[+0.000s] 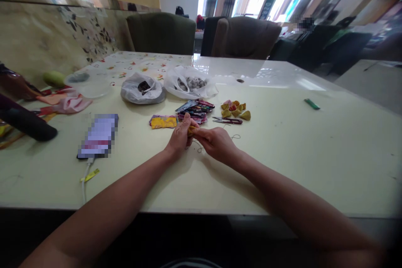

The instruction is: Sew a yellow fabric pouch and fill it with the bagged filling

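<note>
My left hand (181, 136) is closed around a small yellow cloth piece (190, 130), thumb pointing up. My right hand (216, 139) pinches at the same piece from the other side; whether a needle is between its fingers is hidden. Loose dark thread (198, 147) curls on the table below and beside the hands. Just beyond lie a pile of patterned cloth pieces (196, 109) and a smaller stack topped by a yellow cloth rectangle (163, 122). Thread snips (228, 120) rest to the right, near several small yellow cone-shaped cloth pouches (236, 110).
Two white plastic bags stand farther back, one with dark contents (143, 92), another with greyish-white filling (193, 83). A phone (99, 134) on a cable lies left, near a dark bottle-like object (28, 119). A green object (312, 104) lies right. Chairs (161, 33) line the far side.
</note>
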Available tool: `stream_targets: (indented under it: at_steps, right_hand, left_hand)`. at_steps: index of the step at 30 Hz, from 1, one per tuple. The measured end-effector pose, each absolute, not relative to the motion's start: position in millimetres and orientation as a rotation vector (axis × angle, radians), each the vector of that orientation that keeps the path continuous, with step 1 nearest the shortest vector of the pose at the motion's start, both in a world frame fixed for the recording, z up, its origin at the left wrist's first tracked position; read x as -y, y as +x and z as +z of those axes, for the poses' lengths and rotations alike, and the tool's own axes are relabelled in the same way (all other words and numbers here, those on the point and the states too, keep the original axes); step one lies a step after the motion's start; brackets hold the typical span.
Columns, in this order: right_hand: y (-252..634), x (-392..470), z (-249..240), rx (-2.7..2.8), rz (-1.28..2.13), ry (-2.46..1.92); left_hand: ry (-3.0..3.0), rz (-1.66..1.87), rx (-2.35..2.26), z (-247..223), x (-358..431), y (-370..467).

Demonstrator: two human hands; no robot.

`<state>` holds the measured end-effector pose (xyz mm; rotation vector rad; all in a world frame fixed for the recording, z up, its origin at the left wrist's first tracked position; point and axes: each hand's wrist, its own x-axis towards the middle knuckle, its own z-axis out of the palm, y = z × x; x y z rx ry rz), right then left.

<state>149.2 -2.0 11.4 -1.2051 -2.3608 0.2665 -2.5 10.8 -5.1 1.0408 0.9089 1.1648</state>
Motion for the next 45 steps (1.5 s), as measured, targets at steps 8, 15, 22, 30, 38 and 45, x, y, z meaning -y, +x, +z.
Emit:
stream_targets:
  at_steps: [8,15,22,30,38,45]
  right_hand:
    - [149,1,3,2.143,0.329,-1.056]
    - [144,3,3,2.221,0.4,-1.148]
    - [149,-5,-3,2.03,0.439,-1.071]
    - [142,1,6,1.949,0.749,-0.993]
    - [144,-7,4,1.526,1.005,-0.974]
    - [141,-4,3,1.59,1.231,-0.9]
  left_hand:
    - [0.923,1.244,-0.87,-4,-14,-2]
    - [0.983,1.249,-0.896,-3,-6,1]
    - [0.801,1.126,-0.775,-2,-13,0]
    - [1.116,1.278,-0.865,-8,-7,-1]
    - [0.985,1.193,-0.652,-2,-8,2]
    - [1.303,1.183,-0.761,-6,-11,-4]
